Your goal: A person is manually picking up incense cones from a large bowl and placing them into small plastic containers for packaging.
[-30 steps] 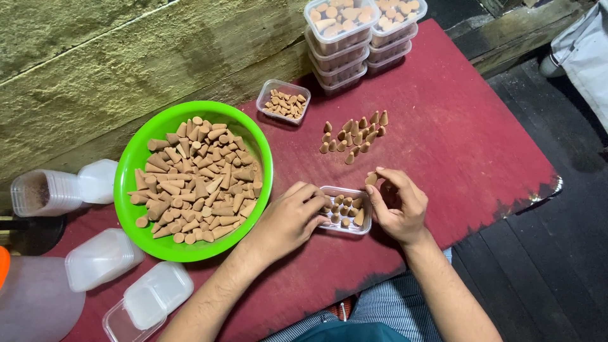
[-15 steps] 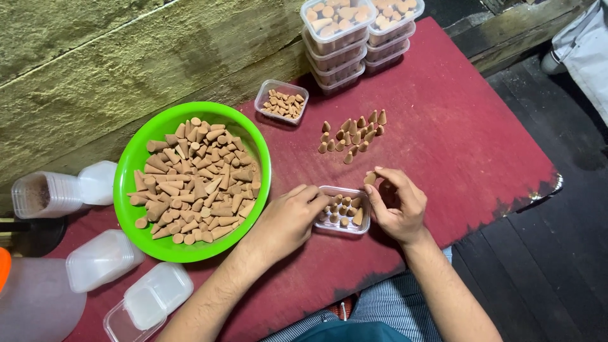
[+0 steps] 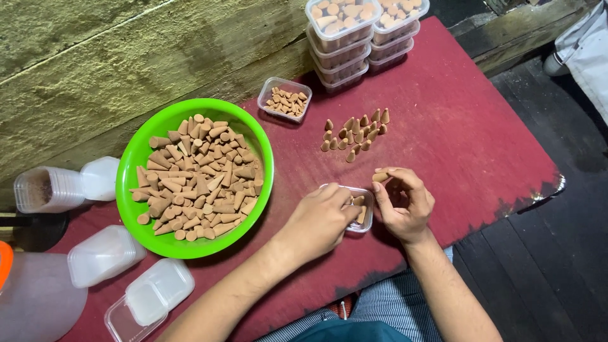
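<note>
The left hand covers the small clear tray near the bench front edge, steadying it; its grip I cannot tell. The right hand pinches one brown cone just above the tray.

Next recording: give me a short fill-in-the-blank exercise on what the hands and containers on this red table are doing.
1. The big bowl piled with brown cones is coloured ____.
2. The right hand pinches one ____ between its fingertips.
3. The left hand rests over a small clear ____ that holds a few cones.
4. The loose group of cones on the red table stands ____, tips up.

Missing words: green; cone; tray; upright
</note>
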